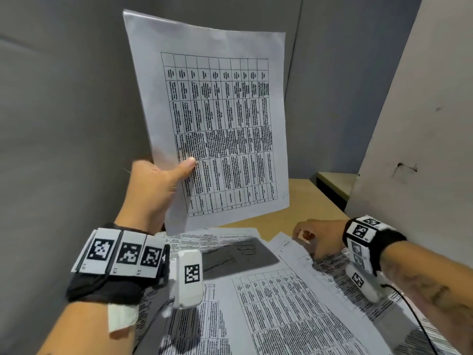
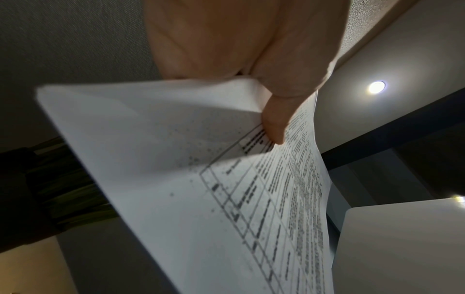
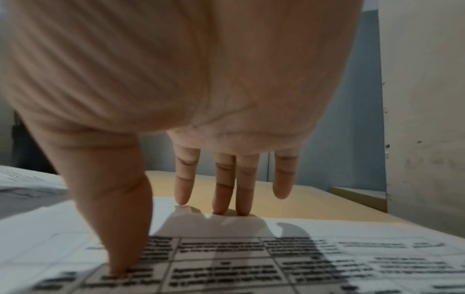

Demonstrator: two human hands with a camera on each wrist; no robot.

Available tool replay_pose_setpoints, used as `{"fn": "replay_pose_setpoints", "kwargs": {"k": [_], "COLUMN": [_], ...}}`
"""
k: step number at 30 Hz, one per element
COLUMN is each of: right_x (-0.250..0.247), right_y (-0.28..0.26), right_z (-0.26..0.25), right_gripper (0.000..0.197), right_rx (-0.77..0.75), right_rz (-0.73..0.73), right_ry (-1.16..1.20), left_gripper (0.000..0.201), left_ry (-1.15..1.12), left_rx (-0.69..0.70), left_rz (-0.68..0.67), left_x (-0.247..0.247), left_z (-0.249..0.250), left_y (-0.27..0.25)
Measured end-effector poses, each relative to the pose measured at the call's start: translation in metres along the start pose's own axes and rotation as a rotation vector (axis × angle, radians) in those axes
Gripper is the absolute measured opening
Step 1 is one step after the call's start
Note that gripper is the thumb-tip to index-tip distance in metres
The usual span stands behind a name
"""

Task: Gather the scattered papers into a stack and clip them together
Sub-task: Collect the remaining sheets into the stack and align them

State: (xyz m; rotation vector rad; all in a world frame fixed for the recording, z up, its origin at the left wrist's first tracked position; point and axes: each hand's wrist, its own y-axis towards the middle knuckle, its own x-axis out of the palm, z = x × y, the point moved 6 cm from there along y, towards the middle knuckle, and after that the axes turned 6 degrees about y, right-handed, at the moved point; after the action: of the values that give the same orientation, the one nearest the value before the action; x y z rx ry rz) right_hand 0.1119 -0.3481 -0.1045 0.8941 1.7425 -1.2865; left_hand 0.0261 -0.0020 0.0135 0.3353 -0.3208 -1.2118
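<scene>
My left hand [image 1: 158, 185] holds one printed sheet [image 1: 217, 124] upright above the desk, thumb on its front near the lower left edge. The left wrist view shows the same sheet [image 2: 176, 179] pinched under the thumb [image 2: 274, 123]. Several printed papers [image 1: 268, 303] lie overlapping on the desk below. My right hand [image 1: 314, 237] reaches onto a sheet [image 1: 291, 252] at the far right of the pile. In the right wrist view its straight fingers [image 3: 224, 191] touch that sheet's [image 3: 251, 258] far edge and the thumb [image 3: 120, 238] presses on the print. No clip is in view.
Grey partition walls close off the left and back. A white panel [image 1: 409, 124] stands on the right. A strip of bare wooden desk [image 1: 312, 198] shows beyond the papers, and a lower shelf [image 1: 335, 180] sits behind it.
</scene>
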Motion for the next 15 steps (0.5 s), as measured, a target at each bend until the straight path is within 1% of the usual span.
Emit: {"fn": "replay_pose_setpoints", "kwargs": {"k": [1, 2, 4, 6, 8, 10, 12, 14, 15], "right_x": [0.001, 0.000, -0.001, -0.003, -0.005, -0.004, -0.004, -0.004, -0.004], "right_y": [0.001, 0.002, 0.003, 0.002, 0.000, 0.000, -0.001, -0.005, -0.007], "right_z": [0.002, 0.007, 0.014, 0.017, 0.015, 0.015, 0.017, 0.020, 0.022], "right_gripper": [0.058, 0.058, 0.052, 0.046, 0.046, 0.043, 0.038, 0.044, 0.054], "right_rx": [0.011, 0.032, 0.071, 0.116, 0.137, 0.124, 0.100, 0.082, 0.070], "right_rz": [-0.024, -0.033, -0.041, -0.038, -0.025, -0.011, 0.005, 0.002, -0.005], "right_ry": [0.024, 0.045, 0.084, 0.040, -0.040, -0.063, -0.037, 0.039, 0.103], "left_gripper": [0.064, 0.065, 0.065, 0.066, 0.070, 0.068, 0.067, 0.068, 0.067], "left_ry": [0.003, 0.012, 0.018, 0.018, 0.013, 0.008, 0.004, 0.009, 0.010], "left_rx": [-0.002, 0.005, 0.012, 0.017, 0.027, 0.037, 0.039, 0.043, 0.046], "left_rz": [-0.002, -0.001, 0.003, 0.008, 0.001, 0.001, 0.001, 0.005, 0.003], "left_x": [0.000, 0.001, 0.002, 0.001, 0.001, 0.001, 0.001, 0.000, 0.000], "left_z": [0.000, 0.001, 0.002, 0.002, 0.001, 0.002, 0.002, 0.002, 0.002], "left_y": [0.000, -0.001, -0.002, -0.001, 0.000, -0.001, 0.000, 0.000, 0.001]}}
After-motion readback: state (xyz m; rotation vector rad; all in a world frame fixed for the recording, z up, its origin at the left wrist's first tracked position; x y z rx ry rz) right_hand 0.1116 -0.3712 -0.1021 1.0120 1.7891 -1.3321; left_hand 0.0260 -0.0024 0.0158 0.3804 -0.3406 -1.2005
